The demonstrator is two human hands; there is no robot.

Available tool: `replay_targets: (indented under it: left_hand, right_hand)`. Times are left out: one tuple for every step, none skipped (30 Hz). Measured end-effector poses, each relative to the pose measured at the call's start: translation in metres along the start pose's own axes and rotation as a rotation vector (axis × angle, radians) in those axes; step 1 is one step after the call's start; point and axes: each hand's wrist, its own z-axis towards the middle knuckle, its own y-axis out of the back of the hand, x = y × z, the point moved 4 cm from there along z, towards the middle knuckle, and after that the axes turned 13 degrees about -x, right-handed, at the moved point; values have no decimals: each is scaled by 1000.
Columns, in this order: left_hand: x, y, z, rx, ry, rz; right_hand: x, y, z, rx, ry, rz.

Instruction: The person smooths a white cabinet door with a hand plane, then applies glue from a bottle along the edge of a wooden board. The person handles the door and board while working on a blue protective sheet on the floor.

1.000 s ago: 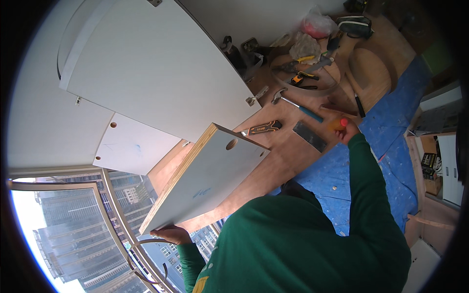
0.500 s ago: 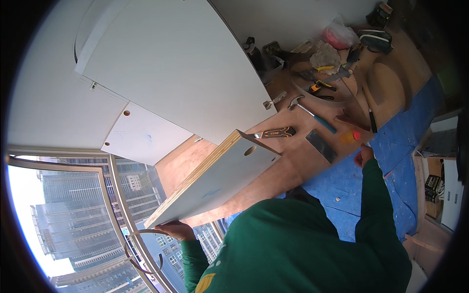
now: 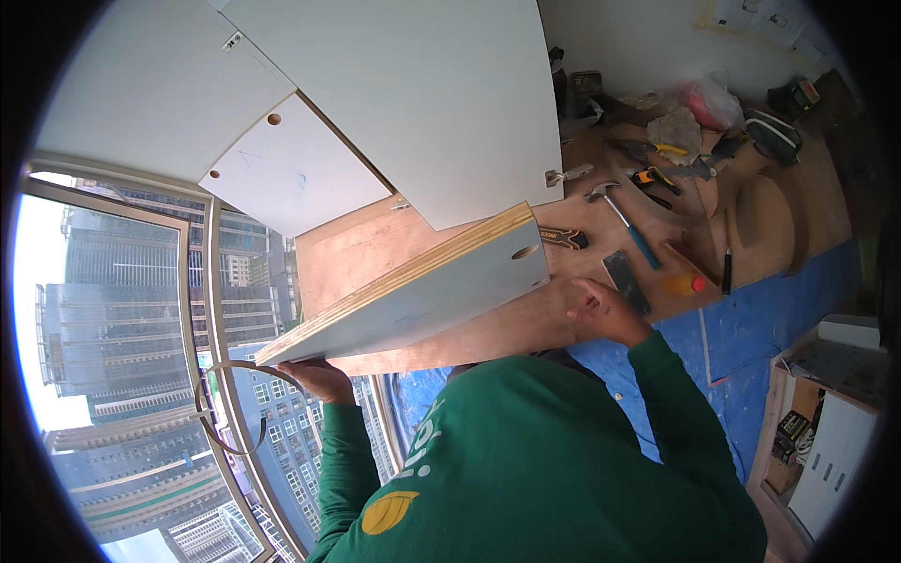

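A thick plywood panel [image 3: 422,291] with a grey-blue face, bare layered edge and a hole near its right end stands tilted on edge above the wooden worktop [image 3: 347,272]. My left hand [image 3: 324,380] grips its lower left end from beneath, the fingers partly hidden. A thin curled strip [image 3: 263,436] hangs by that end, over the window. My right hand [image 3: 605,311] is apart from the panel's right end, palm up with fingers stretched out, holding nothing. Behind the panel, a utility knife [image 3: 565,238] is partly covered. Beside my right hand lies a dark flat rectangular block [image 3: 623,280].
A claw hammer [image 3: 629,225], a bottle with a red cap [image 3: 678,284], pliers [image 3: 670,149] and curled strips lie at right. Another white panel [image 3: 291,169] and large white doors [image 3: 404,103] stand beyond. Blue sheeting [image 3: 694,347] covers the floor; a window [image 3: 122,328] is at left.
My right hand has come left from near the bottle toward the panel's right end, its fingers opening out. The panel's right end now covers more of the utility knife. The view has shifted.
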Motion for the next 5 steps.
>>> replay_targets:
  left_hand:
    - [3,2,-1,-46,60,10]
    - [3,3,-1,-34,48,4]
    - [4,5,-1,-35,30,23]
    - [3,8,1,16,59,-12]
    - [3,10,1,66,40,-13]
  right_hand:
    - [27,1,16,-124,114,-17]
    - [49,0,26,-122,145,46]
    - [68,3,34,-110,141,99]
    - [87,6,43,-103,171,188]
    - [101,4,53,-11,135,70]
